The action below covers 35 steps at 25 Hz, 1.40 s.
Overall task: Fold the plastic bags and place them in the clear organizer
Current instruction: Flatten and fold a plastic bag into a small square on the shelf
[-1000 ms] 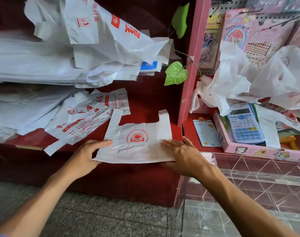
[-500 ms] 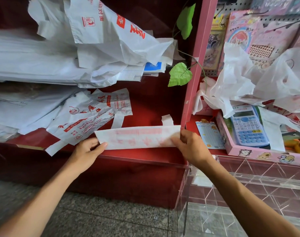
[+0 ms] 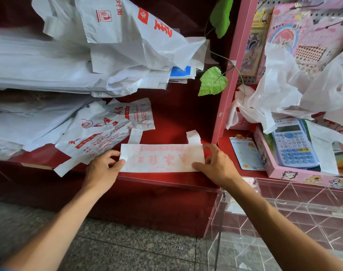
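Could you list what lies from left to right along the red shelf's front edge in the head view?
Loose printed bag → left hand → folded bag → right hand → small card → pink tray holding the calculator.

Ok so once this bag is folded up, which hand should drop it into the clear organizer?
Probably the right hand. It already pinches the right end of the folded bag, and the clear organizer sits just below and to the right of it. The left hand would have to cross over.
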Each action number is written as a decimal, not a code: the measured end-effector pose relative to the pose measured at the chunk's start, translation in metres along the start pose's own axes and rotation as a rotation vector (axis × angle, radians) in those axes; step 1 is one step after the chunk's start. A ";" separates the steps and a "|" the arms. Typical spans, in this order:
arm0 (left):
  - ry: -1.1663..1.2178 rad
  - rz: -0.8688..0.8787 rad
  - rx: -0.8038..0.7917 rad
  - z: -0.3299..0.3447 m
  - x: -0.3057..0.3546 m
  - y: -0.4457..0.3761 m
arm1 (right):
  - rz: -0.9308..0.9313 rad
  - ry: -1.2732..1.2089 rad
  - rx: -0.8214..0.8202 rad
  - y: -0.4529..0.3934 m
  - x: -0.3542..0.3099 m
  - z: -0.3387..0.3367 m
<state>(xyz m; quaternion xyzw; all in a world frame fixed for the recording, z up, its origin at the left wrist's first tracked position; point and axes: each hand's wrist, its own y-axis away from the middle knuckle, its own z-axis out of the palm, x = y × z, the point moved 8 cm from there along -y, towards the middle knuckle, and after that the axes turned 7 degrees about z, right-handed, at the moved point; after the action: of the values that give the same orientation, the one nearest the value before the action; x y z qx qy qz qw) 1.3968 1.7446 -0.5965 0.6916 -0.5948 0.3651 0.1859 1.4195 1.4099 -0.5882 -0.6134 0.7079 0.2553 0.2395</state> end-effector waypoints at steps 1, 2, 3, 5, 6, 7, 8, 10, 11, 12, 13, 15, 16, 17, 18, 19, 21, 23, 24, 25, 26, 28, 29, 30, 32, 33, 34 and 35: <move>-0.054 0.012 0.020 -0.003 0.002 0.000 | -0.007 0.016 -0.005 0.001 -0.002 0.001; -0.153 0.052 0.060 -0.008 0.006 0.001 | -0.013 0.028 -0.007 0.002 -0.003 0.002; -0.276 0.120 0.096 -0.011 0.016 0.003 | -0.017 0.023 -0.018 0.003 -0.005 0.004; -0.419 0.300 0.097 -0.004 0.046 0.010 | -0.022 -0.065 -0.096 0.012 -0.013 0.012; -0.424 0.382 0.050 0.005 0.062 0.015 | -0.037 -0.133 -0.166 0.020 -0.021 0.020; -0.415 0.443 -0.015 0.017 0.077 0.021 | -0.058 -0.202 -0.254 0.029 -0.030 0.029; -0.403 0.469 -0.093 0.031 0.089 0.028 | -0.082 -0.255 -0.350 0.039 -0.041 0.038; -0.421 0.437 -0.256 0.060 0.094 0.037 | -0.133 -0.292 -0.488 0.055 -0.055 0.048; -0.464 0.415 -0.315 0.070 0.092 0.039 | -0.142 -0.320 -0.498 0.056 -0.058 0.047; -0.508 0.403 -0.360 0.076 0.089 0.040 | -0.128 -0.373 -0.457 0.054 -0.057 0.041; -0.527 0.399 -0.382 0.077 0.086 0.040 | -0.100 -0.405 -0.350 0.046 -0.051 0.031; -0.519 0.396 -0.410 0.075 0.081 0.039 | -0.071 -0.285 -0.040 0.027 -0.032 0.002; -0.510 0.407 -0.419 0.073 0.079 0.039 | -0.068 -0.162 0.071 0.021 -0.023 -0.010; -0.493 0.421 -0.423 0.071 0.078 0.041 | -0.064 -0.060 0.109 0.017 -0.017 -0.015; -0.482 0.432 -0.425 0.070 0.078 0.043 | -0.055 -0.006 0.083 0.014 -0.012 -0.014; -0.478 0.441 -0.427 0.070 0.079 0.045 | -0.037 0.014 0.036 0.010 -0.007 -0.011; -0.515 0.458 -0.445 0.072 0.079 0.048 | -0.009 -0.008 -0.043 0.007 -0.005 -0.004; -0.600 0.468 -0.470 0.078 0.077 0.050 | 0.015 -0.171 -0.115 0.008 -0.010 0.001; -0.632 0.458 -0.493 0.081 0.075 0.052 | 0.026 -0.261 -0.153 0.009 -0.013 0.004; -0.657 0.442 -0.526 0.085 0.071 0.055 | 0.027 -0.317 -0.179 0.011 -0.016 0.006; -0.675 0.431 -0.555 0.089 0.068 0.057 | 0.021 -0.345 -0.189 0.012 -0.018 0.007; -0.698 0.425 -0.580 0.092 0.064 0.059 | 0.021 -0.374 -0.162 0.010 -0.018 0.003; -0.701 0.423 -0.586 0.092 0.063 0.059 | 0.039 -0.381 -0.127 0.008 -0.015 -0.003; -0.700 0.420 -0.590 0.093 0.061 0.059 | 0.063 -0.393 -0.098 0.006 -0.010 -0.008; -0.698 0.427 -0.588 0.093 0.061 0.058 | 0.110 -0.444 -0.096 0.002 -0.002 -0.013; -0.698 0.433 -0.585 0.093 0.062 0.057 | 0.115 -0.455 -0.114 0.001 0.000 -0.012; -0.698 0.439 -0.583 0.093 0.063 0.057 | 0.109 -0.446 -0.131 0.003 0.000 -0.011; -0.697 0.442 -0.585 0.092 0.064 0.057 | 0.105 -0.426 -0.140 0.002 0.000 -0.009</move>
<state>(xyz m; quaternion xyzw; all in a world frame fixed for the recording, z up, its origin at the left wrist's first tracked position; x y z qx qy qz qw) 1.3702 1.6242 -0.6217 0.5489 -0.8311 -0.0386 0.0804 1.4169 1.4045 -0.5812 -0.5229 0.6530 0.4398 0.3268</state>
